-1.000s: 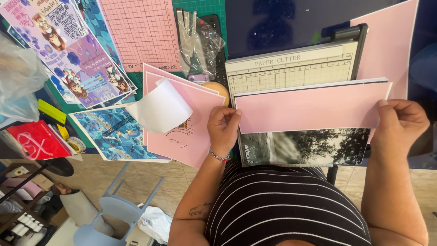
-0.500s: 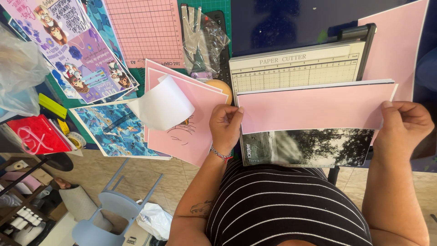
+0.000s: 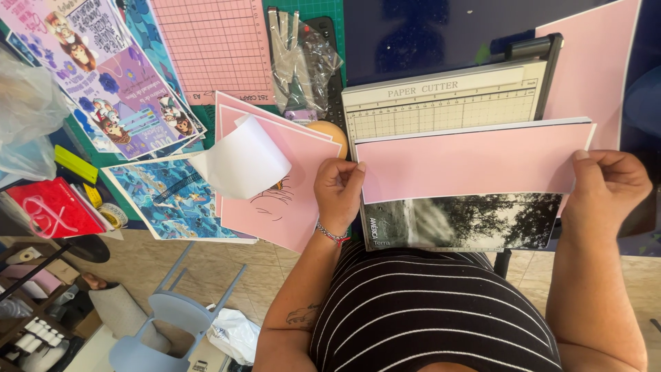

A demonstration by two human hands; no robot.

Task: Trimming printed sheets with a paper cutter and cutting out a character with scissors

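My left hand (image 3: 339,190) grips the left edge of a pink paper sheet (image 3: 468,162), and my right hand (image 3: 609,182) pinches its right edge. The sheet is held flat over a pad with a black-and-white tree cover (image 3: 468,222), whose lower part shows beneath it. Right behind the sheet lies a cream paper cutter (image 3: 444,103) with a ruled grid and a black arm at its right end.
Pink card with a curled white sheet (image 3: 241,165) lies left of my left hand. Printed cartoon sheets (image 3: 103,76), a pink grid mat (image 3: 213,45), a clear bag (image 3: 299,58), a red packet (image 3: 55,207) and a large pink sheet (image 3: 585,69) crowd the desk. A blue chair (image 3: 172,317) stands below.
The pink sheet and both hands have stayed almost still; the view shifted slightly.
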